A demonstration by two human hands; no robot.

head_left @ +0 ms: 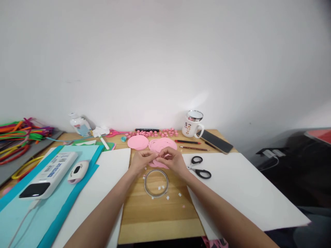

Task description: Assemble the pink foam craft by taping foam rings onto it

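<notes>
My left hand (141, 161) and my right hand (173, 159) meet over the middle of the desk, fingertips pinched together on a small pink piece of paper (158, 156). The fingers cover most of it, so its shape is hard to make out. Just beyond them lie a pile of pink paper circles (163, 143) and a separate pink circle (138, 142). Small rolled pink paper pieces (165, 132) are strewn along the wall. Below my hands rests a ring of tape (145, 184), with small white bits (168, 198) in and around it.
Black-handled scissors (203, 173) lie to the right, partly on white paper (248, 186). Behind them are pencils (194, 148), a white mug (190, 128) and a phone (218, 142). At left, a power bank (55, 172) sits on blue paper (77, 156); a bottle (79, 124) and colourful pipe cleaners (23, 136) stand beyond.
</notes>
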